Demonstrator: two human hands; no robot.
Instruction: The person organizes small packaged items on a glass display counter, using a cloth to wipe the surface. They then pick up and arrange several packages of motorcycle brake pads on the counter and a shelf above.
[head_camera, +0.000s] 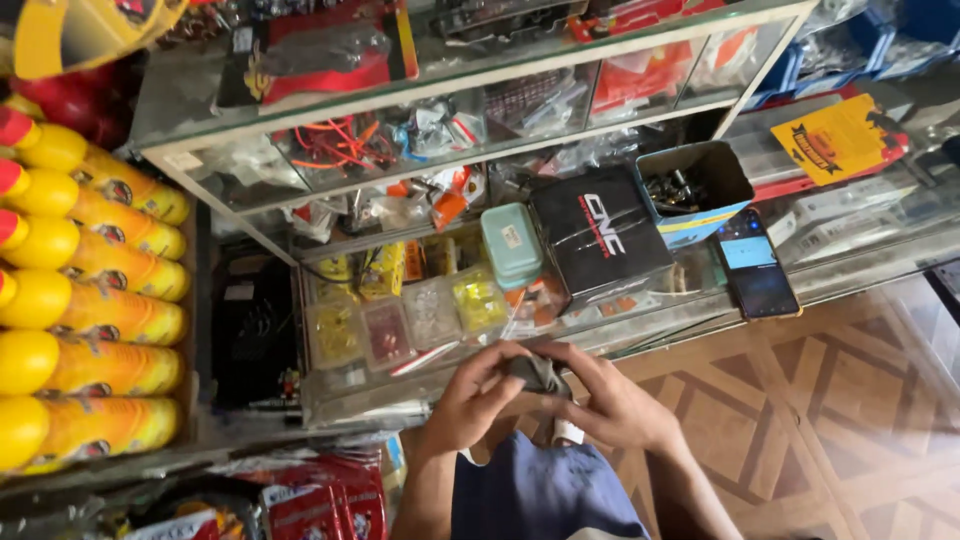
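Fingers (497, 362) of both hands pinch one small dark crumpled item (536, 372) — lower centre of frame; left hand (476, 400), right hand (612, 402). Behind: glass counter (650, 318) — black box (600, 238), phone (755, 264).

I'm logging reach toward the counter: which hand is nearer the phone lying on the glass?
Right. The right hand is below and left of the phone; the left hand is farther left, both gripping a small dark object.

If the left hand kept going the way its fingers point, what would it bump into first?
The left hand points right, toward the small dark thing both hands hold, so it would probably meet the right hand first, just behind that thing. Depth is hard to judge.
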